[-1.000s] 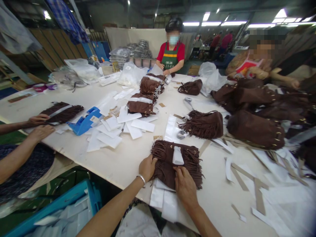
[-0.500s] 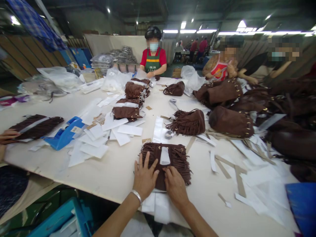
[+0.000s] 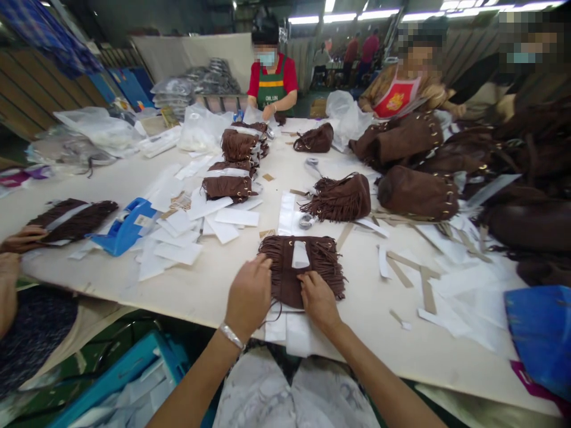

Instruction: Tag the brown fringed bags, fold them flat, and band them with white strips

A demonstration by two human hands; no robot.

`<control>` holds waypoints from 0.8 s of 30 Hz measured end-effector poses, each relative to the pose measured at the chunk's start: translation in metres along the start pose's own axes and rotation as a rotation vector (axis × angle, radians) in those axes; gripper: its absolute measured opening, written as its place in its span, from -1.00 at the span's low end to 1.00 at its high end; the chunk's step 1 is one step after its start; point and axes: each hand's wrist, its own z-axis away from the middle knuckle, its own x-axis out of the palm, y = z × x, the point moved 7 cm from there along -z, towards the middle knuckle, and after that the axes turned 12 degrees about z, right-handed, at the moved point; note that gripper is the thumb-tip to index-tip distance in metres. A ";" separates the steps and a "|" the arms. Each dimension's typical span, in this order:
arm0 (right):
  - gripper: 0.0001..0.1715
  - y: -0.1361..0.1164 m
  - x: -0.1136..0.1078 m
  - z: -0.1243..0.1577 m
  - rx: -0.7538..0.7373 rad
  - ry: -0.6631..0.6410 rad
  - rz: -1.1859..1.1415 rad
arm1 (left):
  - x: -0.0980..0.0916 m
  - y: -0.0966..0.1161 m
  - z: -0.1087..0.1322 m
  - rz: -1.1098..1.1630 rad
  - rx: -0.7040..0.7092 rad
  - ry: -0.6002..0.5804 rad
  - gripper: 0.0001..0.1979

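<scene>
In front of me a dark brown fringed bag [image 3: 285, 285] lies flat on the table, a white paper strip [image 3: 300, 254] on its upper middle. My left hand [image 3: 250, 288] is at the bag's left edge, its fingers together and curled over the fringe; their tips are partly hidden. On the lower middle of the bag rests my right hand [image 3: 319, 300], fingers bent and gripping the brown material. A thin dark cord [image 3: 277, 312] loops out below the left hand. White sheets [image 3: 298, 334] lie under the bag's near edge.
A blue tape dispenser [image 3: 119, 235] and loose white papers [image 3: 178, 252] are to the left. More brown bags [image 3: 341, 199] lie ahead and in a heap on the right. A co-worker's hand [image 3: 22, 239] touches another fringed bag [image 3: 74, 221]. A teal crate [image 3: 129, 380] stands below the table edge.
My left hand has moved from lying spread on the bag to its left edge, and its fingers have closed. My right hand stays on the bag. The view has tilted down.
</scene>
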 end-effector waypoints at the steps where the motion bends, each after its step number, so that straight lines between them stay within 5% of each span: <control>1: -0.65 0.000 -0.001 0.000 -0.010 -0.002 -0.003 | 0.015 0.017 0.001 0.064 0.098 -0.069 -0.61; 3: -0.66 0.000 -0.002 -0.001 -0.026 -0.010 -0.017 | 0.046 0.033 0.009 0.107 0.218 -0.180 -0.60; 6: -0.67 0.001 -0.006 -0.001 -0.042 -0.014 -0.052 | 0.075 0.014 0.027 0.048 0.228 -0.224 -0.53; 9: -0.69 0.001 -0.008 -0.001 -0.049 -0.008 -0.081 | 0.074 -0.027 0.040 -0.035 0.207 -0.233 -0.44; 12: -0.71 0.002 -0.008 -0.001 -0.042 -0.010 -0.102 | 0.051 -0.054 0.043 -0.071 0.130 -0.213 -0.33; 16: -0.73 0.003 -0.005 -0.001 -0.040 -0.024 -0.102 | 0.027 -0.027 0.041 0.052 0.154 -0.165 -0.38; 20: -0.70 0.005 -0.004 -0.003 -0.068 -0.076 -0.082 | 0.051 0.013 0.041 0.088 0.296 -0.267 -0.34; 24: -0.67 0.008 -0.013 -0.004 -0.183 -0.153 -0.041 | 0.079 0.005 0.040 0.062 0.277 -0.286 -0.41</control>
